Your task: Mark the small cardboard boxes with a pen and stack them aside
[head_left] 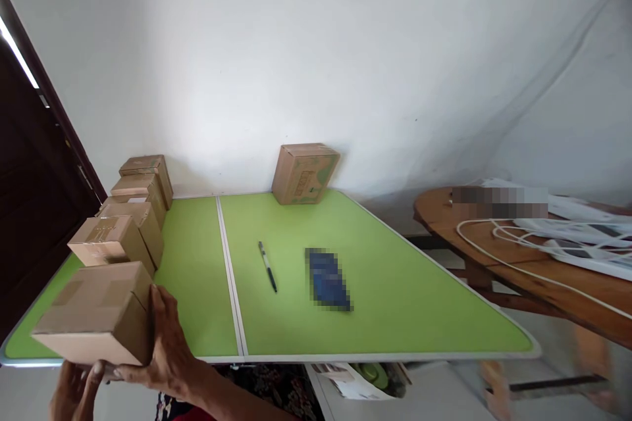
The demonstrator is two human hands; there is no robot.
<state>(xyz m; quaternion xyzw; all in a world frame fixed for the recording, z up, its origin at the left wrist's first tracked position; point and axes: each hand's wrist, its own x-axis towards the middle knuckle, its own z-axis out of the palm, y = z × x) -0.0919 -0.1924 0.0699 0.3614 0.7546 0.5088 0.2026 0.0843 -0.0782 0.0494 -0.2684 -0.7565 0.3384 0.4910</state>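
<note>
Gripping plain brown cardboard box [96,312] between both hands [168,348]; four lined up beyond, one far right unplaced.

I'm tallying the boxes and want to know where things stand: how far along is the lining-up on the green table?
Done: four cardboard boxes sit in a row along the left edge of the green table. In hand: the left hand and right hand hold a fifth box at the near end of that row. Left, probably: one box stands apart against the wall; a pen lies mid-table.
</note>
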